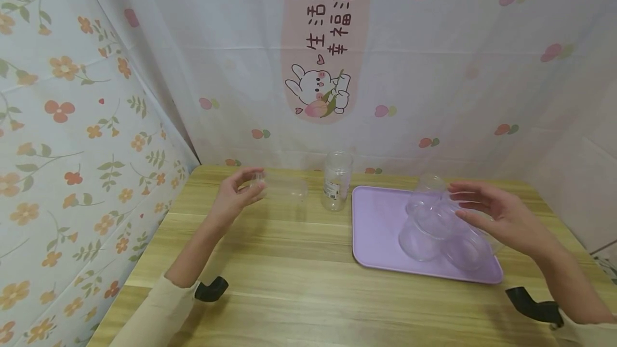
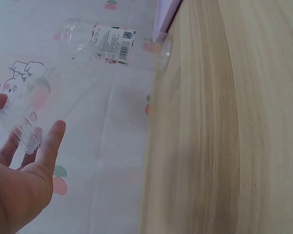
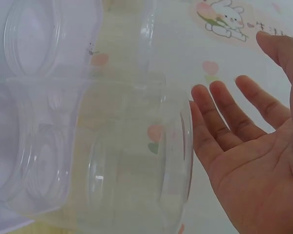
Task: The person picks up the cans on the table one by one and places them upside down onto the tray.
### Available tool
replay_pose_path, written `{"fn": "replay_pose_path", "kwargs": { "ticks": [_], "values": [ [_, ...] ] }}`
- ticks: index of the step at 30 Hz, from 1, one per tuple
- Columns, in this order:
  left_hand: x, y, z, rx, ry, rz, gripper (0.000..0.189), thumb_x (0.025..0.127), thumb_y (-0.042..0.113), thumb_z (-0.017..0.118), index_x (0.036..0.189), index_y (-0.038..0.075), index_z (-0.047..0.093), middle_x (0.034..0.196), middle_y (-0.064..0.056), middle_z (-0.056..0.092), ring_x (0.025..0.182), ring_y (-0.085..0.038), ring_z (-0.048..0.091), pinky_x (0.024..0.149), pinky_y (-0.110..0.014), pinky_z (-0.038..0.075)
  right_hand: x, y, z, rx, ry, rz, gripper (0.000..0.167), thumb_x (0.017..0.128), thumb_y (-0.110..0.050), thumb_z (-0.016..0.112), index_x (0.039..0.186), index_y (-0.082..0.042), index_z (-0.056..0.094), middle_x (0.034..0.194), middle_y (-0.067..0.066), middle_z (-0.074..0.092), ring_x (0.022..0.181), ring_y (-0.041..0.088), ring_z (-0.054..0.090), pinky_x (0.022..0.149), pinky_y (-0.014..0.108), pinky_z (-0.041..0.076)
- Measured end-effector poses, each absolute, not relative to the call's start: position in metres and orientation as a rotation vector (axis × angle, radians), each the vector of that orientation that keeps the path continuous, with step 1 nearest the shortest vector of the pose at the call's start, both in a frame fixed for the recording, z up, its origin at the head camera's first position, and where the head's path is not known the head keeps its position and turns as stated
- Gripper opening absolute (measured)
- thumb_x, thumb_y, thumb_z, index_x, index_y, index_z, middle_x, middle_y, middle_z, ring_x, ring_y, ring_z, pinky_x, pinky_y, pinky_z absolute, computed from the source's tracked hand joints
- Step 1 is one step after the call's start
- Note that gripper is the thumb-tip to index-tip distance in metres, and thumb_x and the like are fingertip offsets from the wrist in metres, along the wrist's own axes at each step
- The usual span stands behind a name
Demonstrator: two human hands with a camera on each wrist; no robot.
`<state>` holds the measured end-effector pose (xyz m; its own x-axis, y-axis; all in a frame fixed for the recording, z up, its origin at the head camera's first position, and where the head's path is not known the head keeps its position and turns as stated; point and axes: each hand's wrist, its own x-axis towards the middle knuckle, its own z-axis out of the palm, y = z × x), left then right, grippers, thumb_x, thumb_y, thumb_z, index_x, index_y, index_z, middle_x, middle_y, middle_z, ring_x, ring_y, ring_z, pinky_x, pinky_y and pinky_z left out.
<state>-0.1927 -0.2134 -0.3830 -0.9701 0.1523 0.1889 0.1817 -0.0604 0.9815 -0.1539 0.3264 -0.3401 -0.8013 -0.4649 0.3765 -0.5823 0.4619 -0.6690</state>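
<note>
My left hand [image 1: 231, 200] holds a clear plastic jar [image 1: 289, 190] by its threaded neck. The jar lies sideways in the air above the left back of the table, its base toward the right. In the left wrist view, the thumb and fingers sit around the ridged neck [image 2: 22, 129]. My right hand [image 1: 506, 221], fingers spread and slightly bent, is at the right of several clear jars [image 1: 434, 218] piled on a purple tray. In the right wrist view, its fingertips are right at the end of a large clear jar [image 3: 132, 151], with nothing gripped.
A clear jar with a printed label [image 1: 332, 189] stands upright at the back, between the held jar and the purple tray [image 1: 376, 234]. The wooden table [image 1: 289, 293] meets a printed curtain [image 1: 231, 84] at its back edge. A flowered curtain hangs on the left.
</note>
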Motion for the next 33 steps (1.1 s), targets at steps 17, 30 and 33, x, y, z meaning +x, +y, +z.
{"fn": "replay_pose_path", "kwargs": {
  "ticks": [17, 30, 33],
  "values": [
    [-0.188, -0.202, -0.379, -0.424, -1.996, -2.359, 0.044, 0.099, 0.0, 0.063, 0.139, -0.009, 0.049, 0.139, -0.02, 0.049, 0.114, -0.025, 0.062, 0.094, -0.043, 0.054, -0.16, 0.315, -0.344, 1.03, -2.467, 1.39, 0.057, 0.086, 0.023, 0.063, 0.14, 0.009, 0.05, 0.135, 0.011, 0.059, 0.12, 0.015, 0.061, 0.092, 0.02, 0.051],
    [-0.185, -0.19, -0.379, -0.49, -1.952, -2.393, 0.041, 0.1, 0.001, 0.061, 0.138, -0.008, 0.049, 0.139, -0.019, 0.051, 0.125, -0.033, 0.052, 0.096, -0.043, 0.053, -0.164, 0.305, -0.347, 1.066, -2.375, 1.572, 0.057, 0.085, 0.027, 0.061, 0.139, 0.013, 0.048, 0.135, 0.018, 0.057, 0.121, 0.022, 0.06, 0.096, 0.026, 0.051],
    [-0.184, -0.187, -0.379, -0.505, -1.948, -2.398, 0.042, 0.1, 0.002, 0.061, 0.139, -0.007, 0.049, 0.14, -0.02, 0.05, 0.118, -0.033, 0.06, 0.096, -0.044, 0.053, -0.164, 0.303, -0.348, 1.046, -2.377, 1.585, 0.057, 0.086, 0.026, 0.061, 0.14, 0.012, 0.048, 0.134, 0.027, 0.054, 0.121, 0.025, 0.06, 0.096, 0.027, 0.051]
  ]
}}
